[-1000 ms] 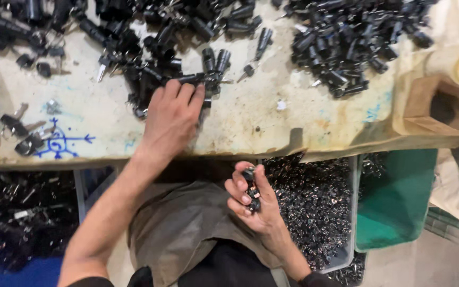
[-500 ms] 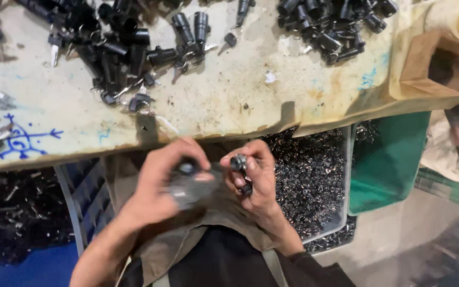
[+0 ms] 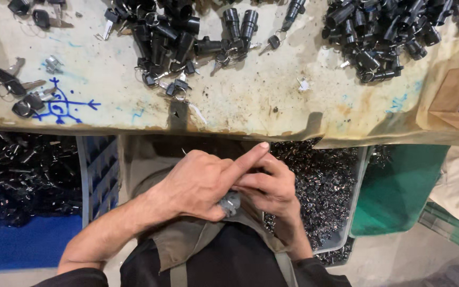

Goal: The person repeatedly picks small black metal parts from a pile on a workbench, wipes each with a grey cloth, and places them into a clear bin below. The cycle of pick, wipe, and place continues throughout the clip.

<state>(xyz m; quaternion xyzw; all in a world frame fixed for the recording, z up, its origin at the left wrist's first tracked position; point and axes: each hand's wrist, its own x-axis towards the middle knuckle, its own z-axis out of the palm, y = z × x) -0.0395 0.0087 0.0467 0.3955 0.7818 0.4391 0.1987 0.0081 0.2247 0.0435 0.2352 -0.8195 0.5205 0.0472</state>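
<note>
Stained table (image 3: 251, 101) carries black lock cylinders (image 3: 176, 37); I see both hands (image 3: 240, 183) now together below it, clamped on one grey cylinder (image 3: 231, 202)

Black lock cylinders (image 3: 389, 32) and keys (image 3: 19, 93) on a stained workbench (image 3: 251, 101); green bin (image 3: 399, 186) below.

Both forearms meet over the lap: left hand (image 3: 200, 183) overlaps right hand (image 3: 272, 188) (index finger extended), right fingers curled inward
</note>
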